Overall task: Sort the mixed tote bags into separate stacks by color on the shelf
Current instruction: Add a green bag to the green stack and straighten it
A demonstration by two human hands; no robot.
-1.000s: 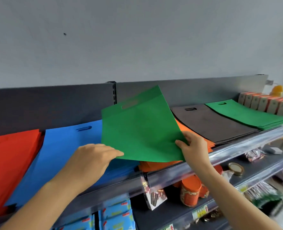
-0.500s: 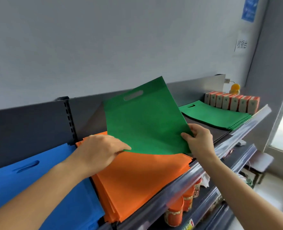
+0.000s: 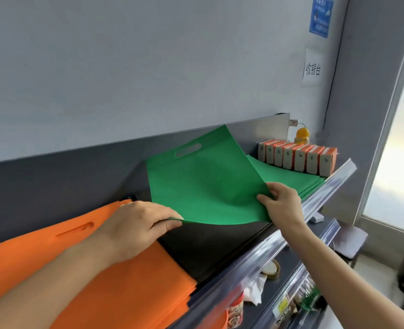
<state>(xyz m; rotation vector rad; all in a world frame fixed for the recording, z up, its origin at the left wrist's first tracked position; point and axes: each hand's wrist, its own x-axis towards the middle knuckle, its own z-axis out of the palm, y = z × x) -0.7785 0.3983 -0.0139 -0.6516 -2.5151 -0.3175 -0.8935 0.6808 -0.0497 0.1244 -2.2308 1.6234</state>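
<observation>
Two hands, my left hand (image 3: 137,230) and right hand (image 3: 282,203), pinch one flat green non-woven tote bag (image 3: 205,186). Light and floppy, it sags; I grip its bottom corners.

Both hands hold one green tote bag (image 3: 208,184) above the shelf (image 3: 262,255): the left hand (image 3: 137,231) pinches its lower left corner, the right hand (image 3: 281,205) its lower right edge. It hangs over the black stack (image 3: 208,245), between the orange stack (image 3: 125,288) and what looks like the green stack (image 3: 291,179)
</observation>
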